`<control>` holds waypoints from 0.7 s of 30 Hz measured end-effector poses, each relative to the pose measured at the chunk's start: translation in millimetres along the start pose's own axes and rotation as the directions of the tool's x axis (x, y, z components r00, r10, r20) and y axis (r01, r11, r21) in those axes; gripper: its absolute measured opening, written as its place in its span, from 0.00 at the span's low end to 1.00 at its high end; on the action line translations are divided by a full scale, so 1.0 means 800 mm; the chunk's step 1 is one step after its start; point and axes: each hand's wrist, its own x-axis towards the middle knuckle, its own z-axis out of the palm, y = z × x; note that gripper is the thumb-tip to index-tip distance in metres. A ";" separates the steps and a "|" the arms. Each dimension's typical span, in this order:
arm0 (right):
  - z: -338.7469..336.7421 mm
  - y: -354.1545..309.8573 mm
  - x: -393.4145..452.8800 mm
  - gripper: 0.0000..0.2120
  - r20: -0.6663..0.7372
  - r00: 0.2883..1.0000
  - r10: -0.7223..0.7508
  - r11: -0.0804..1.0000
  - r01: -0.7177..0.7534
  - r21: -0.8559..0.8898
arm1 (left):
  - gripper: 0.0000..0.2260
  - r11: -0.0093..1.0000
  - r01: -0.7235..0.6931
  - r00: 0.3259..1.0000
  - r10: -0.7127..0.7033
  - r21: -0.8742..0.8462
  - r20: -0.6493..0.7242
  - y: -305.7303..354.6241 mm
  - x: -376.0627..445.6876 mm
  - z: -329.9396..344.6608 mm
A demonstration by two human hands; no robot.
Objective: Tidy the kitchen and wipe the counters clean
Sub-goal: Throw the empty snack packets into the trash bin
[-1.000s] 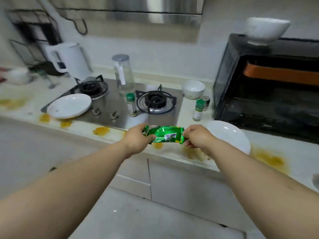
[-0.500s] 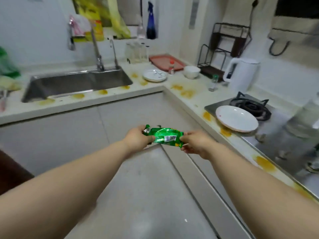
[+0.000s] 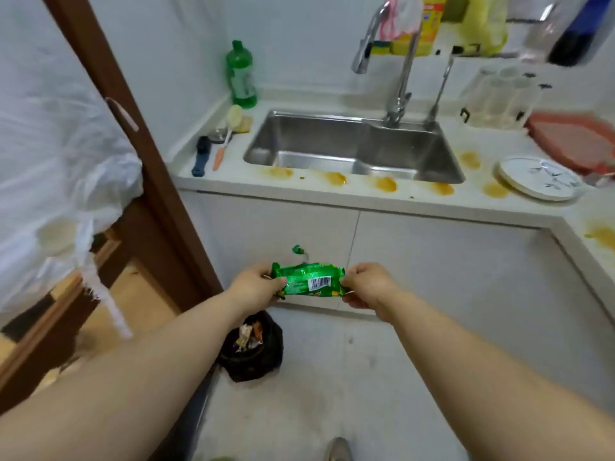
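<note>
I held the green wrapper (image 3: 309, 280) stretched between both hands out in front of me, above the floor and in front of the white cabinet doors (image 3: 432, 261) under the sink. Its long axis ran level from my left to my right, with the barcode side turned up toward me and a torn green scrap sticking up near its left end. My left hand (image 3: 258, 284) pinched the left end with curled fingers, and my right hand (image 3: 367, 286) pinched the right end the same way.

Below my left forearm, on the floor, sat a bin lined with a black bag (image 3: 254, 347), with crumpled wrappers lying inside it. The steel sink (image 3: 356, 146) looked bare as far as I could see, though its near wall hid part of the basin. Orange stains (image 3: 386, 184) dotted the counter (image 3: 299, 191) just along the sink's front edge. A white plate (image 3: 539, 178) lay on the counter to the right of the sink, and a green bottle (image 3: 240, 76) stood upright at the back left corner.
</note>
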 end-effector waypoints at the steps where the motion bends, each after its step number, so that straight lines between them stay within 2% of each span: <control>1: 0.010 -0.004 0.023 0.07 0.036 0.999 -0.001 1.000 0.002 -0.026 | 0.03 0.999 0.034 0.999 -0.034 0.002 -0.035 -0.010 0.012 -0.007; 3: 0.033 -0.012 0.065 0.09 0.118 0.993 0.005 0.998 0.003 -0.067 | 0.02 0.994 0.104 0.989 -0.102 0.014 -0.104 -0.031 0.035 -0.016; 5: 0.061 -0.017 0.108 0.11 0.206 0.978 0.032 0.993 -0.008 -0.114 | 0.07 0.982 0.188 0.968 -0.185 0.004 -0.169 -0.056 0.062 -0.026; 8: 0.111 -0.014 0.161 0.10 0.304 0.949 0.086 0.986 -0.038 -0.160 | 0.11 0.951 0.308 0.916 -0.297 0.000 -0.270 -0.107 0.103 -0.039; 11: 0.156 0.006 0.203 0.09 0.382 0.913 0.146 0.977 -0.074 -0.198 | 0.10 0.909 0.417 0.862 -0.390 0.013 -0.324 -0.155 0.133 -0.044; 13: 0.191 0.029 0.241 0.09 0.405 0.894 0.193 0.960 -0.088 -0.265 | 0.10 0.858 0.488 0.841 -0.413 0.160 -0.349 -0.194 0.167 -0.049; 15: 0.222 0.058 0.279 0.08 0.406 0.880 0.246 0.937 -0.110 -0.331 | 0.14 0.793 0.538 0.829 -0.435 0.286 -0.352 -0.239 0.204 -0.051; 18: 0.268 0.116 0.344 0.06 0.398 0.871 0.287 0.913 -0.123 -0.389 | 0.15 0.739 0.615 0.780 -0.518 0.274 -0.351 -0.314 0.268 -0.041; 21: 0.319 0.184 0.414 0.09 0.390 0.873 0.292 0.891 -0.099 -0.444 | 0.16 0.700 0.659 0.747 -0.568 0.275 -0.345 -0.399 0.334 -0.023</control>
